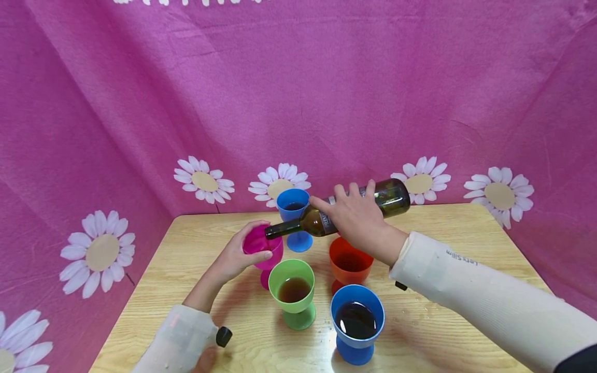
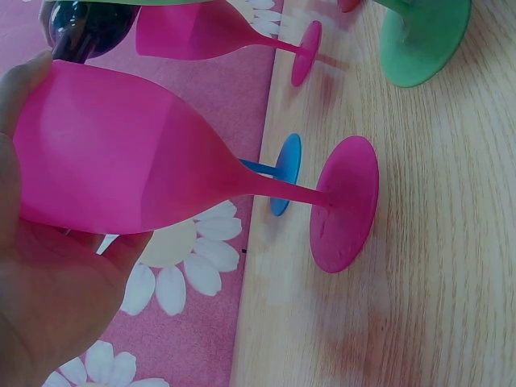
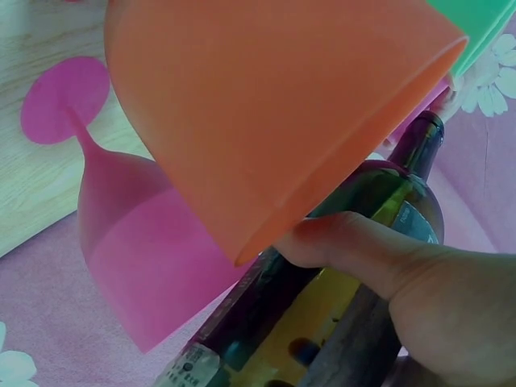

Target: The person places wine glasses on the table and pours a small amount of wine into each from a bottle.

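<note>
My left hand grips the bowl of a pink goblet, thumb and fingers around it near the rim. In the left wrist view that goblet's foot is down at the wooden tabletop. My right hand holds a dark glass wine bottle around its body. The bottle is tilted, nearly level, neck to the left, with its mouth over the pink goblet. A thin dark stream shows at the mouth, inside the goblet. Much of the bottle's label is hidden by my right fingers.
Dark liquid stands in a green goblet, an orange-red goblet, a near blue goblet and a far blue goblet. Another pink goblet appears beside the bottle in the right wrist view. Pink daisy-patterned cloth surrounds the wooden table.
</note>
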The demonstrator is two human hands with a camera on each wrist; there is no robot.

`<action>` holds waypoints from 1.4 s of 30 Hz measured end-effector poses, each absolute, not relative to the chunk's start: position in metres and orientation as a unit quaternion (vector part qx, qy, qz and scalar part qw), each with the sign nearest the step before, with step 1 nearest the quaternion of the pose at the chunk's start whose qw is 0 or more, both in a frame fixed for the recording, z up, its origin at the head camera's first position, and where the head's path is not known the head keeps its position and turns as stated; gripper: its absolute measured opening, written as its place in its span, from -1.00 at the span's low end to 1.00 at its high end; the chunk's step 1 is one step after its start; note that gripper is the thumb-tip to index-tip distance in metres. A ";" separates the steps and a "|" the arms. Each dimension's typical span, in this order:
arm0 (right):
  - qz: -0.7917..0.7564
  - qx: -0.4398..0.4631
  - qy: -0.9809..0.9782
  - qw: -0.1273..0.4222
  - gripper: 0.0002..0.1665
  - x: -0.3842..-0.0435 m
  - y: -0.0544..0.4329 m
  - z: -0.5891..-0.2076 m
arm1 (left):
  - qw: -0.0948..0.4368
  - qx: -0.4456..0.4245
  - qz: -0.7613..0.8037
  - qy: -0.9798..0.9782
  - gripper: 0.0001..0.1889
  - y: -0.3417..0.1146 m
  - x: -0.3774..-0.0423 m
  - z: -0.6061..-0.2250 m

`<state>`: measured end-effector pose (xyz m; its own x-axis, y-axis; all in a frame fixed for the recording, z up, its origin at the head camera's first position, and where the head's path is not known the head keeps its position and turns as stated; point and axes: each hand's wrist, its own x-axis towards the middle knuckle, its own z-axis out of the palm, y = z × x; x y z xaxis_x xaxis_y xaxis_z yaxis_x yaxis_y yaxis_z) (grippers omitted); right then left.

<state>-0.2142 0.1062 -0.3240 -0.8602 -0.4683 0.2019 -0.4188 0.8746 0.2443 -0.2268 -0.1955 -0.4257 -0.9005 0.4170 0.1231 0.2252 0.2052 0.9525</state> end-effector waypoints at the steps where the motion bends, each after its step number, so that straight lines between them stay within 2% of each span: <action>1: -0.097 0.231 -0.959 0.128 0.12 -0.214 0.106 -0.324 | 0.081 0.208 0.595 0.772 -0.26 -0.195 -0.227 -0.426; 42: -0.099 0.230 -0.960 0.126 0.17 -0.213 0.105 -0.323 | 0.097 0.190 0.588 0.780 -0.19 -0.196 -0.226 -0.424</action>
<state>-0.2127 0.1046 -0.3233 -0.8626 -0.4657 0.1974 -0.4159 0.8752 0.2472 -0.2261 -0.1956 -0.4239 -0.9088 0.4108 0.0727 0.1830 0.2358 0.9544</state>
